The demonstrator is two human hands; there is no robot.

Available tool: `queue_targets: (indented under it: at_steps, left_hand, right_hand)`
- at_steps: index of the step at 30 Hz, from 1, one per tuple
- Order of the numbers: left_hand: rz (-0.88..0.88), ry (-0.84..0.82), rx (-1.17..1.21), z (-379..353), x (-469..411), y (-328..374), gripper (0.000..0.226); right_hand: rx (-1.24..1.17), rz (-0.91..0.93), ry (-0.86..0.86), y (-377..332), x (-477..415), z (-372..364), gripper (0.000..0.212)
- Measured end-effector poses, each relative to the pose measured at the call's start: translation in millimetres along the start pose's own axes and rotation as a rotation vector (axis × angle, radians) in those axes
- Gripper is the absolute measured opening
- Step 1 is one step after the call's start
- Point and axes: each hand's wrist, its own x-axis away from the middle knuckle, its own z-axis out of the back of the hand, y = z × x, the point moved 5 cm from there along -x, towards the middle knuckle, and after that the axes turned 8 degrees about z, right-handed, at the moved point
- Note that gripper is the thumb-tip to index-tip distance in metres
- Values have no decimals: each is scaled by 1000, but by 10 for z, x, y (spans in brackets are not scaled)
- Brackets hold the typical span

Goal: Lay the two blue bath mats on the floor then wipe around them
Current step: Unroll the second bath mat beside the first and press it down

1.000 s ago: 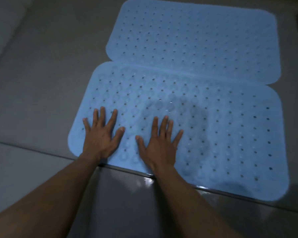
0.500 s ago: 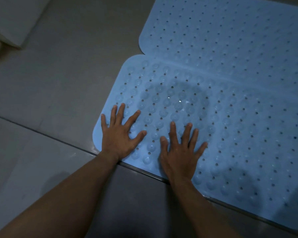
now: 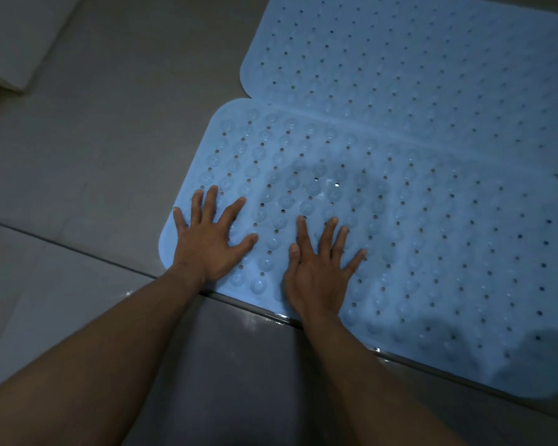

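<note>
Blue rubber fills most of the head view. Two bath mats lie flat on the grey floor [image 3: 94, 149]. The near mat [image 3: 400, 252] takes up the middle and lower right of the frame. The far mat [image 3: 416, 69] sits in the upper right, and its long edge touches the near one, maybe lapping a little.

Both hands are on the near mat, close to its lower left corner. The left hand [image 3: 211, 239] lies flat with fingers spread wide, holding nothing. The right hand [image 3: 319, 268] is just beside it, also flat, fingers apart, holding nothing. Both palms press down on the rubber.

What has changed? A second ago both mats showed almost whole in the middle of the frame. Now they sit far to the right, and the far mat is cut off by the frame edge. The head has turned left and come closer. The hands have hardly moved on the mat. They keep pressing the same corner.

I think this means the laying part is almost done. The hands look like they are pushing the little suckers down so the mat sticks. The wiping has not started, and no cloth shows anywhere.

A pale block [image 3: 16, 37] sits in the upper left corner. I cannot tell what it is.

No brand, label or writing can be read anywhere.
</note>
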Motion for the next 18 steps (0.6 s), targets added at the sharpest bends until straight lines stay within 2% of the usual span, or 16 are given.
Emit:
queue_targets:
  at_steps: [3, 7, 12, 18]
  left_hand:
    - [26, -26, 2, 185, -72, 130, 84]
    - [-5, 73, 36, 257, 31, 549, 84]
    - [-206, 126, 52, -122, 386, 1678, 81]
    - [-396, 73, 10, -480, 823, 2857, 81]
  right_hand:
    - [-148, 65, -40, 103, 34, 126, 62]
    - [-377, 199, 125, 585, 165, 493, 63]
    - [-263, 71, 293, 1660, 297, 786, 57]
    - [-34, -70, 181, 2697, 490, 981, 65]
